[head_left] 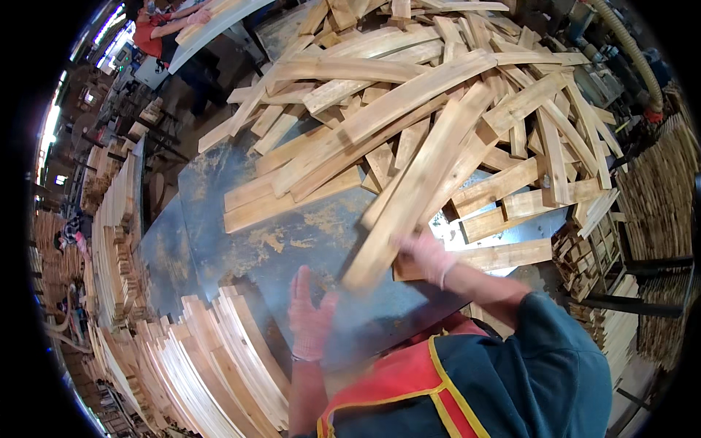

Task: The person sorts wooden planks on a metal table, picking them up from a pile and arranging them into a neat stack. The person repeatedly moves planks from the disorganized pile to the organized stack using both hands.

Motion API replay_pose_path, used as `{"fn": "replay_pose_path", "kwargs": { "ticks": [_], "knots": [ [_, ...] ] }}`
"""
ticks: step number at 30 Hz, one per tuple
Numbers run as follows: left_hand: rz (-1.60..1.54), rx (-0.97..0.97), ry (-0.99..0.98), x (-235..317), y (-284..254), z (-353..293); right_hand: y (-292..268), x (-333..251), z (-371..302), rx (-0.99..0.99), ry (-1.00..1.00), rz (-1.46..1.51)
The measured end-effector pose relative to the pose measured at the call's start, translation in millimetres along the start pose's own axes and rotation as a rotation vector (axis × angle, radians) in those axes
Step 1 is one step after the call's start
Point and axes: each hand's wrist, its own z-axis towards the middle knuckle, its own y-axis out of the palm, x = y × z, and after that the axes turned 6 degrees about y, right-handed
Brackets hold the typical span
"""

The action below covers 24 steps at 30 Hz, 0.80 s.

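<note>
Here, one left hand [310, 321] spread, empty; one right hand [426, 257] gripping one plank [418, 187].

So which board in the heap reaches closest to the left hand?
The long board slanting down beside the right hand; its blurred end is nearest the left hand, the others farther.

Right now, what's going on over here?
A person's gloved right hand grips a wooden board toward its near end. The gloved left hand is open, with nothing in it. Beyond them, a jumbled pile of boards lies on a blue-grey table; at lower left, more boards sit side by side.
</note>
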Motion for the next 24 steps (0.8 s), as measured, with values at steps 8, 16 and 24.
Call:
{"fn": "replay_pose_path", "kwargs": {
  "ticks": [8,16,24],
  "knots": [
    [0.655,-0.391,-0.086,27.3,63.2,-28.5,-24.3,-121.1,46.3,-0.350,-0.623,-1.154],
    [0.319,-0.135,-0.174,-20.3,27.5,-67.5,-21.7,-234.7,178.7,0.267,-0.670,-2.156],
    [0.968,-0.010,-0.541,-118.9,-73.3,-149.0,53.9,-123.9,86.3,-0.565,-0.255,-1.527]
  ]
}}
